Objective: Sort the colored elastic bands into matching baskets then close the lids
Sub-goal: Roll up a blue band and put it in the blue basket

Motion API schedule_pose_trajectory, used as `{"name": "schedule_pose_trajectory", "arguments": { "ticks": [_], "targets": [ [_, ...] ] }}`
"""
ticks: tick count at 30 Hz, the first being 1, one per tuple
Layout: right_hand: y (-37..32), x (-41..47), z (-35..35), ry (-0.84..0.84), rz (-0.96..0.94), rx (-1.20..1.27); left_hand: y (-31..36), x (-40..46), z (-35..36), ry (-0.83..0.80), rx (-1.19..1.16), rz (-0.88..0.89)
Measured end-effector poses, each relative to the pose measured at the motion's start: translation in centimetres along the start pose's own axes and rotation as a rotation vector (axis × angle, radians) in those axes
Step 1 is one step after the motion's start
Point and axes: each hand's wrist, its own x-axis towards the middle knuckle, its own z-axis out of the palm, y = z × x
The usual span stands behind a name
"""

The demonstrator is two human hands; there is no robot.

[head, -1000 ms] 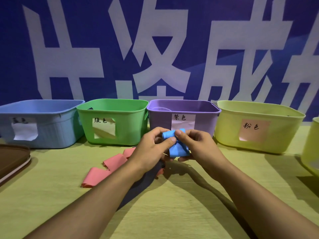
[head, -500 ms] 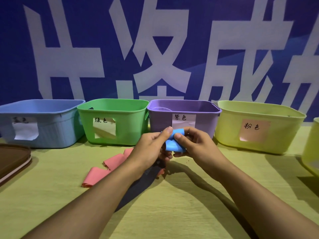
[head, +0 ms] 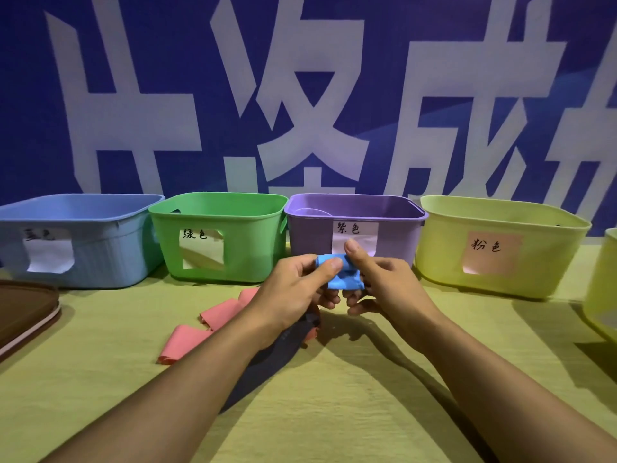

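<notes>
A folded blue elastic band (head: 342,277) is held above the table in front of the purple basket (head: 397,238). My left hand (head: 293,289) pinches its left end with thumb and fingers. My right hand (head: 380,285) grips its right side, thumb on top. A pink band (head: 200,332) lies on the table to the left, partly under my left forearm. A dark band (head: 300,332) lies beneath my left wrist, mostly hidden. Behind stand a blue basket (head: 100,259), a green basket (head: 250,248) and a yellow-green basket (head: 541,262) with a pink label.
A brown lid (head: 23,312) lies at the table's left edge. Part of another yellow-green basket (head: 604,289) shows at the right edge. A blue banner with white characters forms the wall close behind the baskets.
Both hands kept folding the blue band into a tighter bundle. They lifted it slightly, then shifted a little lower and right; my right thumb now sits on top.
</notes>
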Motion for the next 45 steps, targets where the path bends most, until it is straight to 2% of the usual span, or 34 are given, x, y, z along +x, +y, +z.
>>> {"name": "schedule_pose_trajectory", "arguments": {
  "ticks": [13,19,24,30,40,45],
  "targets": [
    [0.5,0.6,-0.2,-0.024,-0.071,0.056,-0.3,0.0,0.0,0.093,-0.022,-0.004],
    [0.6,0.7,-0.3,-0.049,-0.094,0.059,0.4,0.1,0.2,0.140,-0.143,-0.047],
    [0.9,0.8,-0.1,-0.070,-0.091,0.095,0.1,0.3,0.1,0.227,-0.096,-0.039],
    [1.0,0.8,-0.3,-0.050,-0.081,0.135,0.6,0.3,-0.5,0.199,-0.072,-0.026],
    [1.0,1.1,-0.3,0.002,-0.096,0.061,1.1,0.3,-0.9,0.165,0.069,0.048],
    [0.9,0.9,0.7,0.038,-0.072,0.273,0.4,0.5,0.2,0.289,-0.111,0.038]
  ]
}}
